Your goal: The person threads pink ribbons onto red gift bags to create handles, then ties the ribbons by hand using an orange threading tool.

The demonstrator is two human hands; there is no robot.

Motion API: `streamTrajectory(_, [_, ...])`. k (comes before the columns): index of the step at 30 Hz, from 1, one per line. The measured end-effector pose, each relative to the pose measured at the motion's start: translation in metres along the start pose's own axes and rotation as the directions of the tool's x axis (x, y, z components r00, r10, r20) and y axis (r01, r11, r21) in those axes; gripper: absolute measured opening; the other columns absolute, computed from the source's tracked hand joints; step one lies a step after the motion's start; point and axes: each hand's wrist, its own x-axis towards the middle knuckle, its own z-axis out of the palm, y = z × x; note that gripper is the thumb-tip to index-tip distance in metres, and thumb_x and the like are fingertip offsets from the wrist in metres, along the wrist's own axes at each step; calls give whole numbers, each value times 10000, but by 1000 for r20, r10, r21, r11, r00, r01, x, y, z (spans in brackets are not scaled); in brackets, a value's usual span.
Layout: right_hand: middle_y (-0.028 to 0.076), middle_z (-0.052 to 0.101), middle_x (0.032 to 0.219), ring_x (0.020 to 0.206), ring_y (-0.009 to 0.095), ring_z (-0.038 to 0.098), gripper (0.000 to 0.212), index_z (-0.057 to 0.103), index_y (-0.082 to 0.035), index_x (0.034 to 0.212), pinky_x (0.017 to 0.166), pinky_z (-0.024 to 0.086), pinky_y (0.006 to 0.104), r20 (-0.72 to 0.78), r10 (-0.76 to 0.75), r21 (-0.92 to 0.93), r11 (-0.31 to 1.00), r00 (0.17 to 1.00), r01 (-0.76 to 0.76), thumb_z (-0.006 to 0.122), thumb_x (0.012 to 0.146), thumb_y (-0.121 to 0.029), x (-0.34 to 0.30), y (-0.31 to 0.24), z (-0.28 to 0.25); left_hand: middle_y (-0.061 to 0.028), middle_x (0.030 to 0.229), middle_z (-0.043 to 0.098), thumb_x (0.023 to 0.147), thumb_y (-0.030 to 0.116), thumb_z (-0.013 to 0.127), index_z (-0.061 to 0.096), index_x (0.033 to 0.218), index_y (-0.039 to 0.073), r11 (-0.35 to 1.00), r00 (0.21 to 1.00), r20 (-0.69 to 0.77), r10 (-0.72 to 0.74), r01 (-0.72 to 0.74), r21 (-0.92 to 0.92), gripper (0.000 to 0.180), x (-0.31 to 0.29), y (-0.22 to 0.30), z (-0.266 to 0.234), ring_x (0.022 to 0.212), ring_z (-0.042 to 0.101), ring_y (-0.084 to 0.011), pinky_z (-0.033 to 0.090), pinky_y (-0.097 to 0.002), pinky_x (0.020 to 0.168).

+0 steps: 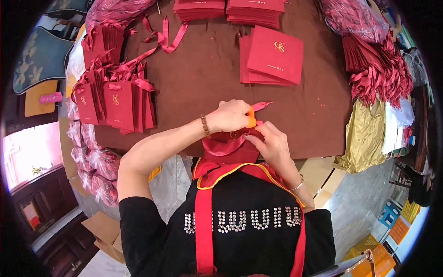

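A dark red paper gift bag (236, 153) stands at the table's near edge, against my apron, partly hidden by my hands and a loop of red ribbon (224, 147). My left hand (230, 115) is closed at the bag's top edge, with a short ribbon end sticking out beyond its fingers. Something bright orange (251, 117) shows at those fingertips; I cannot tell whether it is a finger cover or a small tool. On the bag's right, my right hand (271, 139) pinches the ribbon between thumb and fingers.
Flat red bags (276, 57) lie beyond my hands on the brown tablecloth (194, 83), with more stacks at the far edge. Ribboned bags (115, 104) stand at the left, near a loose ribbon (168, 39). Bundled bags (369, 67) and a gold sack (367, 134) are at the right.
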Motion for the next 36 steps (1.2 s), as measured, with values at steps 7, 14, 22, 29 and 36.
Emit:
streamTrajectory(7, [118,541,753,635,273,552,134,606,5,855,566,449,335,71,-65,105,993,995,57,672,774,-79,0,4,-2,-89,803,646,839,232,560,634,881,12,958,992,115,61,-25,-286,237,13,-13,-23,761,590,-158,464,-318,690])
streamTrajectory(14, [125,536,764,665,273,552,139,605,8,863,596,447,339,104,-29,153,988,994,13,662,780,-87,4,5,-3,-45,854,619,937,338,476,611,1010,26,966,998,-55,18,-31,-258,347,8,-43,-32,799,551,-120,446,-277,705])
streamTrajectory(22, [123,536,761,689,276,555,139,603,0,880,613,446,343,165,-6,217,976,986,-30,657,779,-79,6,8,-5,-66,824,646,905,217,556,582,1131,22,932,949,-40,314,-316,-176,300,5,-35,-25,733,565,-112,452,-260,634])
streamTrajectory(29, [147,578,864,799,340,577,141,584,-15,912,687,465,386,240,38,180,980,970,-83,624,812,-106,5,5,-6,-50,704,581,879,244,589,632,973,-3,910,907,219,360,-290,-296,268,21,-37,-18,619,503,-110,407,-269,561])
streamTrajectory(36, [139,555,807,736,306,560,152,587,-2,884,646,452,362,330,-61,199,980,942,-6,652,801,-113,17,9,-12,60,674,497,898,214,572,627,864,59,515,952,-298,72,-291,-807,168,34,-31,-49,512,327,-9,239,-179,454])
